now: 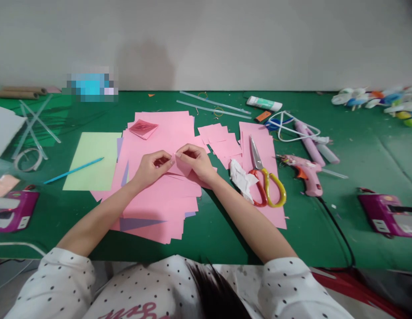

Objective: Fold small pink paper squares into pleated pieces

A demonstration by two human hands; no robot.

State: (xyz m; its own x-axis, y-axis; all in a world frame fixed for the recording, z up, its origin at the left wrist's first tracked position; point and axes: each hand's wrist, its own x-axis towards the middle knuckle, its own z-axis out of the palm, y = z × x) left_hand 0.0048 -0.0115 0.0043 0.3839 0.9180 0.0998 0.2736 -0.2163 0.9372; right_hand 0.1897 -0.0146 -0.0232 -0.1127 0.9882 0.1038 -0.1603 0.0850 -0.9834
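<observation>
Between my two hands is a small piece of pink paper [182, 166], pinched at its upper edge. My left hand [153, 166] closes thumb and fingertips on its left side. My right hand [196, 160] grips it from the right, thumb and index finger meeting near the top corner. Beneath both hands lies a loose stack of larger pink sheets [149, 201], with purple paper [139, 224] showing through at the edges. A folded pink paper piece [144, 128] rests on the stack's upper left. Small pink squares [224, 141] are scattered right of my right hand.
Scissors [264, 181] with red and yellow handles lie on a pink sheet beside crumpled white tissue [242, 179]. Farther right sits a pink glue gun [305, 170] with a trailing cord. A blue pencil [74, 170] crosses a pale green sheet [96, 155]. Clear glue sticks [214, 108] lie behind.
</observation>
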